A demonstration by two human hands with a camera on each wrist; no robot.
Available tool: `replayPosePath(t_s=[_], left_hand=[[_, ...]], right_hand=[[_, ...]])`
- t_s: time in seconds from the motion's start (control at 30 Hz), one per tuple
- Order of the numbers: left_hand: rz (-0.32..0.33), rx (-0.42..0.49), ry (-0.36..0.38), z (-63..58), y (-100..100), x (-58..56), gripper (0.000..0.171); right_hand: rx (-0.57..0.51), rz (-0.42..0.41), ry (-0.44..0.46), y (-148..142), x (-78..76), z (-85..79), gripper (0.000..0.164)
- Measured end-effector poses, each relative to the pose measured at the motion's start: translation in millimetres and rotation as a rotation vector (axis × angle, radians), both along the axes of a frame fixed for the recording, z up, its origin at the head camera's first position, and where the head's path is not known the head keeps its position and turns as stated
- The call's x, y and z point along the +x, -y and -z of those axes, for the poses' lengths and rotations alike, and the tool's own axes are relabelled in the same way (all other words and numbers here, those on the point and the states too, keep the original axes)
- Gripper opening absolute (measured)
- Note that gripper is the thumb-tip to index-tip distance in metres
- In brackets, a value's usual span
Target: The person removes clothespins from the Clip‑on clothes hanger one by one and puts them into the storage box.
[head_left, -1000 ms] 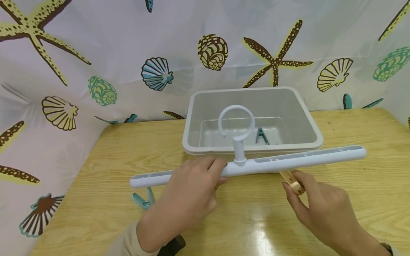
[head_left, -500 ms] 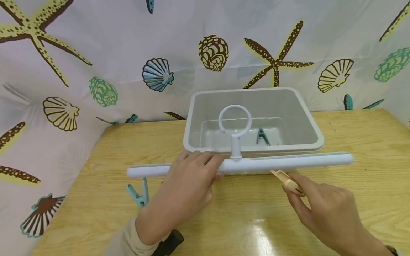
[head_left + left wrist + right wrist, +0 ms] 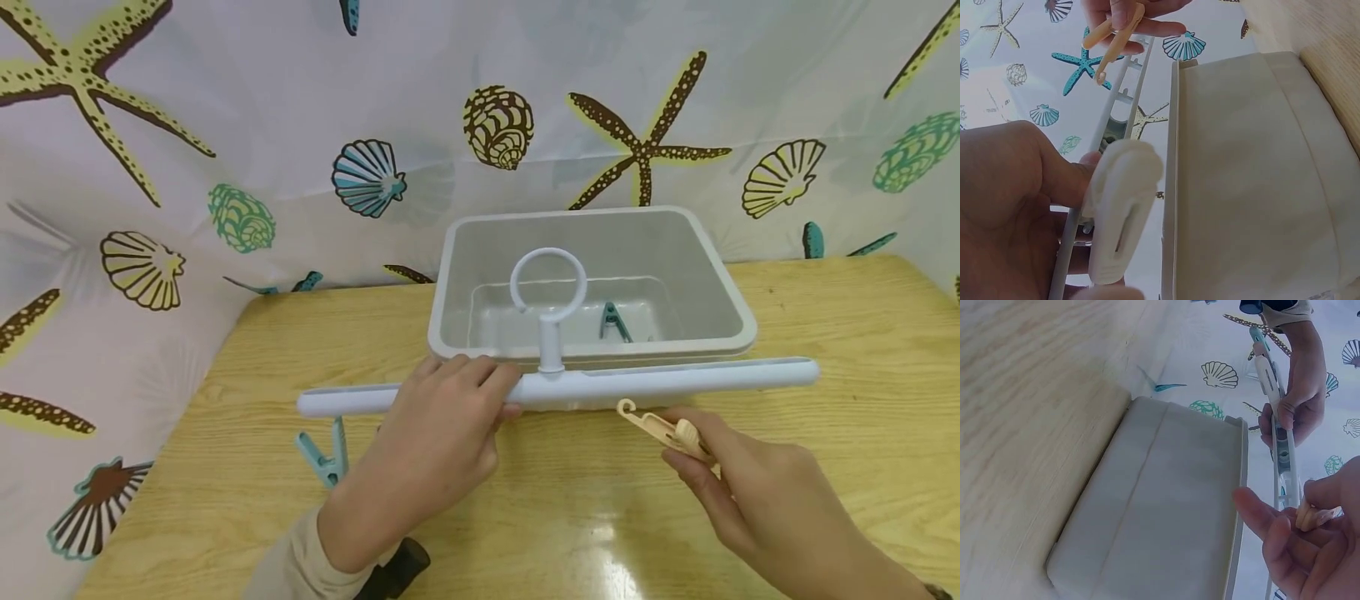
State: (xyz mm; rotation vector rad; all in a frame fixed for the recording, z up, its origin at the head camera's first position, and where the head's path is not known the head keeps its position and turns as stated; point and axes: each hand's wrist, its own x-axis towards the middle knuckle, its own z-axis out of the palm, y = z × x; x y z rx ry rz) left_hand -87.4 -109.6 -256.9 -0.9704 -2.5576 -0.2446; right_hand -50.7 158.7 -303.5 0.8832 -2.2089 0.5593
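Note:
My left hand (image 3: pixel 438 450) grips the white bar of a hanger (image 3: pixel 660 381) left of its centre. An open-sided ring hook stands up from the middle of the bar. Under the bar's left end hangs a teal clothespin (image 3: pixel 330 458). A whitish clothespin (image 3: pixel 1124 215) shows beside the left palm in the left wrist view; the hand hides it from the head camera. Just below the bar's right half, my right hand (image 3: pixel 772 492) pinches a cream clothespin (image 3: pixel 667 429) between thumb and fingers. Its small curled hook end points toward the bar, apparently apart from it.
A grey plastic bin (image 3: pixel 592 347) stands behind the hanger, with a dark green clothespin (image 3: pixel 615 322) inside. The wooden table (image 3: pixel 315 333) meets a curtain (image 3: pixel 420 75) printed with shells and starfish. A black wrist strap piece (image 3: pixel 401 567) shows by the left sleeve.
The cream clothespin has come away from the bar, toward me, and its hook end now shows. The bar's right end has dropped and shifted left; the left hand keeps its grip.

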Motion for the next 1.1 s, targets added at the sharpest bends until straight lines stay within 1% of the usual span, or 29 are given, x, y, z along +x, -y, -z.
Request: replayPosePath(t_s=[0.27,0.33,0.47,0.63,0.77,0.87,0.97,1.1], left_hand=[[0.007,-0.009,0.006,0.2,0,2.5,0.018],[0.009,-0.012,0.007,0.4,-1,2.8,0.018],[0.012,-0.018,0.006,0.9,-1,3.1,0.016],[0.006,-0.022,0.010,0.6,-2,2.9,0.016],[0.001,-0.027,0.020,0.1,-1,3.0,0.016],[0.007,-0.025,0.020,-0.1,-1,2.9,0.016],[0.011,-0.019,0.011,-0.4,-1,2.4,0.016],[0.012,-0.015,0.004,-0.9,-1,1.9,0.016]], right_hand=[[-0.055,-0.045,0.042,2,3.6,-4.0,0.045],[-0.052,-0.041,0.053,1,3.5,-3.5,0.044],[-0.045,-0.024,0.053,-1,3.0,-1.8,0.041],[-0.066,-0.021,0.046,-3,2.0,-0.5,0.042],[-0.083,-0.020,0.045,-4,1.6,-3.1,0.041],[-0.098,-0.024,0.027,-3,0.8,-6.6,0.039],[-0.116,-0.042,0.021,-2,0.1,-9.9,0.039],[-0.158,-0.079,0.048,-4,-0.4,-12.5,0.039]])
